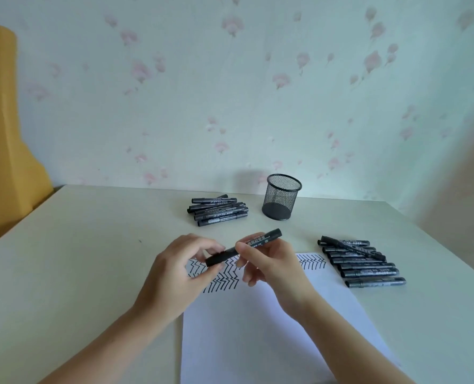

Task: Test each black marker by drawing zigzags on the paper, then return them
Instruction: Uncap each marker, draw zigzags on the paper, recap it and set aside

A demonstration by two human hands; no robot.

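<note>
Partly behind both hands (pixel 216 270) — zigzags (pixel 224 275), paper (pixel 258 336) cut off below.

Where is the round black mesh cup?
In the head view the mesh cup stands upright at the back of the table, near the wall, just right of the far pile of markers.

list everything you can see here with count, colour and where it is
held marker: one, black, gripped by both hands above the paper
markers at the back: a pile, black, left of the cup
markers on the right: a row, black, beside the paper
paper: one sheet, white, black zigzags along its far edge
mesh cup: one, black, upright near the wall
table: one, off-white
left hand: grips the marker's left end
right hand: pinches the marker's middle
</note>
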